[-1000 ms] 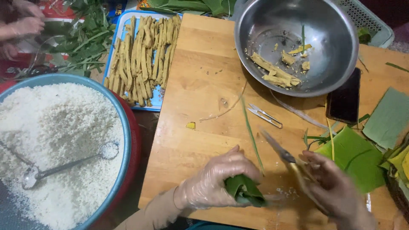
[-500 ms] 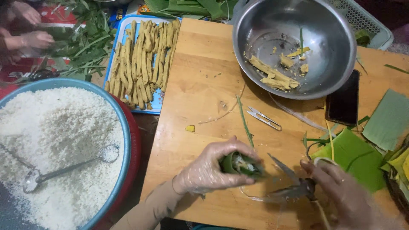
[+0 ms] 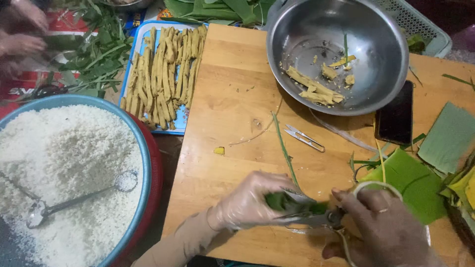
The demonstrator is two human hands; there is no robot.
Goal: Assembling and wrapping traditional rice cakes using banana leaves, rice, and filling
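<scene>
A small leaf parcel [image 3: 284, 201] is held in the grip of the gloved left hand [image 3: 250, 201], low over the near edge of the tabletop [image 3: 232, 99]. Scissors [image 3: 316, 216] are held in the right hand [image 3: 383, 230], whose grip is closed round the handles, and the blades are laid against the parcel's end, so the step in hand is judged to be trimming the leaf. A pale loop of string [image 3: 373, 185] is seen over the right hand, though where it leads cannot be told. For the next move, the parcel is best kept steady and the blades closed just past the fingers [image 3: 277, 184], so that only leaf is cut. Beyond the hands, thread snips [image 3: 304, 138] lie beside a grass blade [image 3: 283, 143], with a steel bowl [image 3: 316, 29] of yellow filling scraps farther off and a phone [image 3: 396, 116] near it. Cut leaves [image 3: 410, 183] are piled at the right. A basin of rice [image 3: 69, 163] with a spoon [image 3: 74, 200] and a tray of yellow sticks [image 3: 163, 74] stand at the left, off the tabletop.
</scene>
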